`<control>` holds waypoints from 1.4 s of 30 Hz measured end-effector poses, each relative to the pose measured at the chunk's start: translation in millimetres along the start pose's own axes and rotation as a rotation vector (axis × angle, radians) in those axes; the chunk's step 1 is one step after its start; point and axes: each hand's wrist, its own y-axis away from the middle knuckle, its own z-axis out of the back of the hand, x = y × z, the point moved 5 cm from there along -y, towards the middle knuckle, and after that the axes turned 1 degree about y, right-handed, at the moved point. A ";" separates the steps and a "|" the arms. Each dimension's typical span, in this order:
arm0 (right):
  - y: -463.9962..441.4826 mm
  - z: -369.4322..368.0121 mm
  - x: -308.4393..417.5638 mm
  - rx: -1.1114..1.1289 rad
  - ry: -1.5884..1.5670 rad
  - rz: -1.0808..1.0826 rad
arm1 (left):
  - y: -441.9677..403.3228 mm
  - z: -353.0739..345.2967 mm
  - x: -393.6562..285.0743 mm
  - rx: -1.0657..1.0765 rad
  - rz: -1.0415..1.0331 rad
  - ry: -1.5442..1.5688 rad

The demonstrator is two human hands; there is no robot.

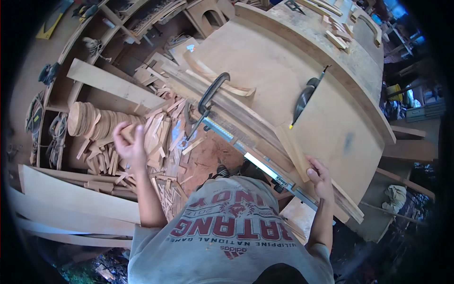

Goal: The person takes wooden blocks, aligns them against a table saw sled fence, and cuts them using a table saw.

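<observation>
My right hand (pixel 320 176) grips the near end of a flat wooden board (pixel 294 152), thumb on top. The board lies slanted on the saw table (pixel 265 61), its far end near the circular saw blade (pixel 305 100) that rises through the top. Away from the table, my left hand (pixel 130 146) is raised over a heap of wood offcuts (pixel 158 132), fingers bent and thumb apart. A tan patch shows between its fingers; whether that is wood behind the hand is hard to tell.
A C-clamp (pixel 213 92) holds a long wooden fence strip (pixel 246 111) along the table. A curved wooden piece (pixel 241 90) lies beyond it. Round wooden discs (pixel 97 120) are stacked at left. A raised wooden rail (pixel 321 49) crosses the table, with more blocks (pixel 338 35) behind.
</observation>
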 end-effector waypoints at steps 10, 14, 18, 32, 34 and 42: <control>-40.6 59.0 -24.0 -0.320 0.443 0.089 | 53.3 -70.4 -14.4 0.171 -0.471 -0.345; -74.1 51.3 -40.6 -0.197 0.630 -0.074 | 103.3 -166.3 -50.9 0.487 -0.538 -0.154; -82.7 50.2 -83.1 -0.171 0.451 0.205 | 121.8 -209.6 -49.8 0.619 -0.519 -0.113; -121.4 27.5 -107.5 -0.030 0.257 -0.264 | 138.8 -265.4 -36.6 0.816 -0.485 -0.067; -131.1 18.7 -101.9 -0.025 0.357 -0.186 | 146.8 -273.1 -38.6 0.887 -0.504 -0.061; -153.6 -8.0 -65.1 0.101 0.446 -0.271 | 146.5 -348.3 -72.6 1.445 -0.738 -0.247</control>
